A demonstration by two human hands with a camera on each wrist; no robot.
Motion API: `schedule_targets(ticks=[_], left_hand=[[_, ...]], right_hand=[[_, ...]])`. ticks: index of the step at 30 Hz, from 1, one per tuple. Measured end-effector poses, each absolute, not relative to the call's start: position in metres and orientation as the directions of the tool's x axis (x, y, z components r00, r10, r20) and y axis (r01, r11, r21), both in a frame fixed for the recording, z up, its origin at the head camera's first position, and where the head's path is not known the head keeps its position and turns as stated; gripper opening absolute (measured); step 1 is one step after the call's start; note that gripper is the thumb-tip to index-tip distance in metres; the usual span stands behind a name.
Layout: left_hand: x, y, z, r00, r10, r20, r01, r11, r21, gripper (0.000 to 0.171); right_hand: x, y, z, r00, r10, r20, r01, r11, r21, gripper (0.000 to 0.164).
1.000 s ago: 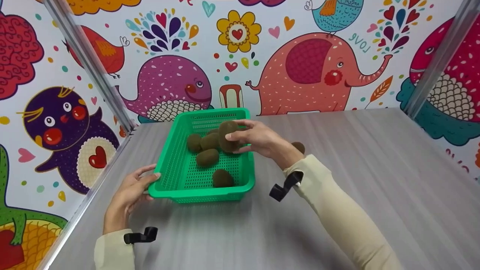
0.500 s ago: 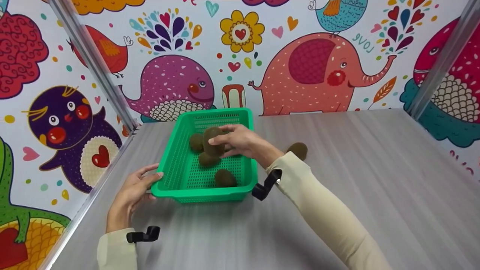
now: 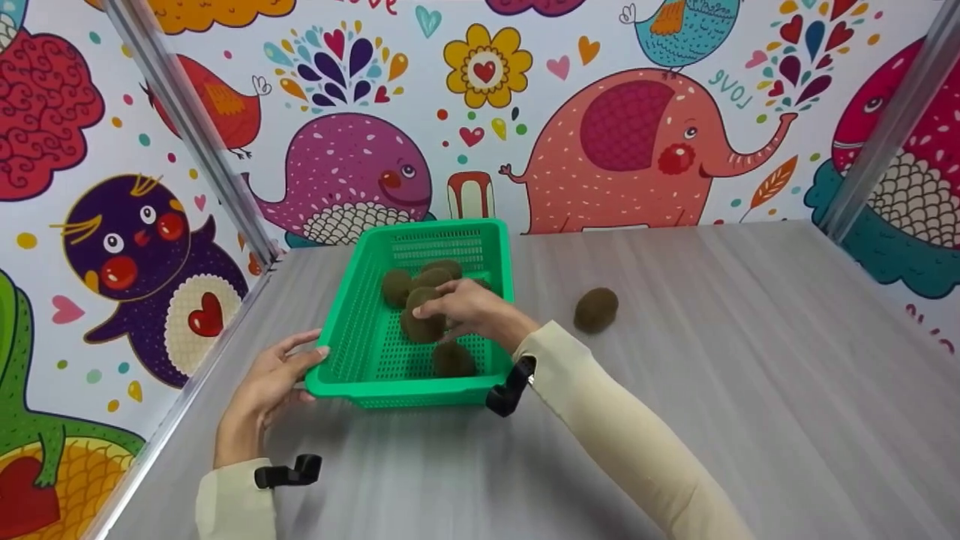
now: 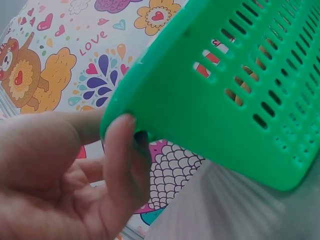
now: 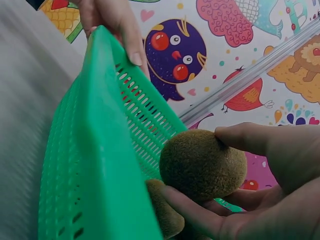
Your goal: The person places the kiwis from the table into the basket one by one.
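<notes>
A green perforated plastic basket [image 3: 420, 388] stands on the table with several brown fuzzy kiwis inside. My right hand [image 3: 474, 307] reaches into it and grips a kiwi [image 3: 422, 318] between thumb and fingers. The right wrist view shows this held kiwi [image 5: 202, 164] above the basket floor, with another kiwi [image 5: 165, 209] just below. At the basket's near-left corner my left hand [image 3: 268, 382] holds the rim, thumb on top and fingers beneath; the left wrist view shows the same pinch on the rim [image 4: 125, 95]. One kiwi [image 3: 454, 360] lies by the basket's near wall.
A single kiwi [image 3: 596, 310] lies on the grey wood-grain table [image 3: 720, 337], right of the basket. Cartoon-printed panels [image 3: 360, 161] rise behind and to the left, with metal posts [image 3: 199, 135] at the corners.
My right hand has carried its kiwi leftward and down, nearer the front of the basket. The kiwi on the table, partly hidden before, now shows whole. My left hand keeps its hold.
</notes>
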State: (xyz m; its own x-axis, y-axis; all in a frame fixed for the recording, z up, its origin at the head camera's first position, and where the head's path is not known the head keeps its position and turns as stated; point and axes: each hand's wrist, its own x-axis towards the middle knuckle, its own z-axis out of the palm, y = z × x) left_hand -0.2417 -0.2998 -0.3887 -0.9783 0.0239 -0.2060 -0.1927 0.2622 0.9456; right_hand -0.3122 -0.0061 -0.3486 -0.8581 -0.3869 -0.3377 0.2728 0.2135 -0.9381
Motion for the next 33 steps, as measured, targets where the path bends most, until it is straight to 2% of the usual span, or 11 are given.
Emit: schedule_targets(ticks=[12, 24, 33], left_hand=[[-0.241, -0.298, -0.388, -0.977, 0.019, -0.214, -0.201, 0.265, 0.943, 0.064], [-0.240, -0.299, -0.388, -0.978, 0.019, -0.210, -0.197, 0.270, 0.943, 0.065], [-0.240, -0.299, -0.387, -0.976, 0.010, -0.218, -0.207, 0.271, 0.940, 0.064]], right_hand=[[-0.309, -0.015, -0.362, -0.861, -0.359, -0.361, 0.291, 0.234, -0.928, 0.060], [-0.309, -0.005, -0.354, -0.843, -0.376, -0.385, 0.345, 0.173, -0.923, 0.063], [-0.302, 0.010, -0.347, -0.860, -0.408, -0.307, 0.286, 0.113, -0.951, 0.051]])
